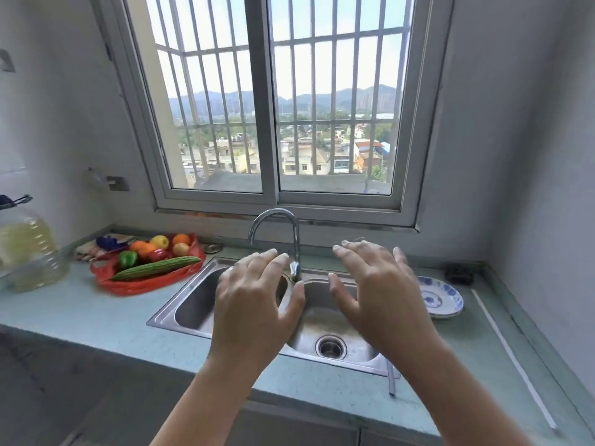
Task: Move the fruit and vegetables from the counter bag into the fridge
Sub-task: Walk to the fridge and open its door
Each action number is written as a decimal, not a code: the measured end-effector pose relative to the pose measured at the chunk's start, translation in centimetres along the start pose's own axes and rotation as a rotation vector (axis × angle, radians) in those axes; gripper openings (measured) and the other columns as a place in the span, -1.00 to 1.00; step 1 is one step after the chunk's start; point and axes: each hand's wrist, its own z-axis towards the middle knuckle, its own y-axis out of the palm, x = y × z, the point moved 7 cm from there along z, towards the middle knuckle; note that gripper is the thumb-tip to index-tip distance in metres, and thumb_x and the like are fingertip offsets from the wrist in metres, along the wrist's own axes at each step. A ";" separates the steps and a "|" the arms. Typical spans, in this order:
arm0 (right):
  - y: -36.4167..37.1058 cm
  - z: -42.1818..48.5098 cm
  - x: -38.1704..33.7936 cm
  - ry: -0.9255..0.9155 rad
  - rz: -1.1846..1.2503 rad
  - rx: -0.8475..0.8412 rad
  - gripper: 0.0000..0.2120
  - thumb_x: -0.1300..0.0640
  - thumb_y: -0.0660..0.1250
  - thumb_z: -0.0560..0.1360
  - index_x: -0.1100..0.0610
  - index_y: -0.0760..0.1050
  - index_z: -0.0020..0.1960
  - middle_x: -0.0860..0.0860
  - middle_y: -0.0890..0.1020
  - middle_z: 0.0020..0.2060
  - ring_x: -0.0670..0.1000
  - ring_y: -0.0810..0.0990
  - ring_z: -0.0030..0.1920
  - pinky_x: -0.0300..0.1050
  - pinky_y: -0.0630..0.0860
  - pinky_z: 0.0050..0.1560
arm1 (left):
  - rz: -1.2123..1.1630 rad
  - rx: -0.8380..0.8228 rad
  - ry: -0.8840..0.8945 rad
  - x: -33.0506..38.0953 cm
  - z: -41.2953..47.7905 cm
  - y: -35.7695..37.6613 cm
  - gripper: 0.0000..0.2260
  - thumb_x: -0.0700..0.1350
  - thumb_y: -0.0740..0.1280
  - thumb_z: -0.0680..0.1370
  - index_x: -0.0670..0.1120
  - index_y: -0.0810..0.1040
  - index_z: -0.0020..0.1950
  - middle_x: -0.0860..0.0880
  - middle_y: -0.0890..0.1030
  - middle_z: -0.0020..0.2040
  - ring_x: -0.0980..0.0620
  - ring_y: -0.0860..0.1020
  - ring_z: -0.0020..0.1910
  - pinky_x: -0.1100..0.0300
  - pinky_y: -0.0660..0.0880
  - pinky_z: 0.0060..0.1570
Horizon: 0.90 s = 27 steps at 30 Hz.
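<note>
A red plastic bag point(135, 286) lies spread open on the counter to the left of the sink. On it rest a long green cucumber point(157, 268), a green pepper point(128, 259), a yellow apple point(160, 242), oranges point(181, 239) and other fruit. My left hand point(254, 300) and my right hand point(376, 291) hover palm-down over the steel sink point(193, 307), fingers spread, holding nothing. Both hands are well to the right of the bag. No fridge is in view.
A curved tap point(283, 233) rises behind the sink, between my hands. A blue-and-white bowl point(441, 297) sits on the counter at the right. A large oil bottle point(29, 252) stands at the far left. A barred window fills the wall behind.
</note>
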 end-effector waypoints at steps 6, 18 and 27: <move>3.3 -0.3 -4.9 -0.106 0.102 -0.071 -0.65 0.01 0.28 0.36 0.17 0.59 0.05 0.08 0.66 -0.01 0.13 0.61 0.03 0.32 0.41 0.07 | 0.064 -0.039 -0.142 -5.6 -3.2 -1.4 -0.57 0.12 0.15 0.44 -0.10 0.59 0.12 -0.07 0.63 0.10 -0.10 0.56 0.09 -0.07 0.44 0.06; 11.7 2.1 -22.8 -0.294 0.281 -0.212 -0.65 0.02 0.25 0.40 0.15 0.57 0.10 0.07 0.64 0.04 0.16 0.57 0.09 0.32 0.35 0.17 | 0.235 0.021 -0.367 -22.7 -9.3 -10.0 -0.57 0.09 0.14 0.46 -0.14 0.57 0.14 -0.10 0.62 0.09 -0.12 0.56 0.08 -0.10 0.41 0.11; 17.2 1.8 -42.7 -0.456 0.518 -0.272 -0.67 0.03 0.26 0.41 0.14 0.57 0.11 0.05 0.63 0.04 0.13 0.55 0.12 0.27 0.44 0.12 | 0.392 0.152 -0.502 -37.7 -16.5 -20.4 -0.60 0.03 0.18 0.45 -0.20 0.59 0.10 -0.15 0.62 0.07 -0.18 0.56 0.06 -0.08 0.46 0.08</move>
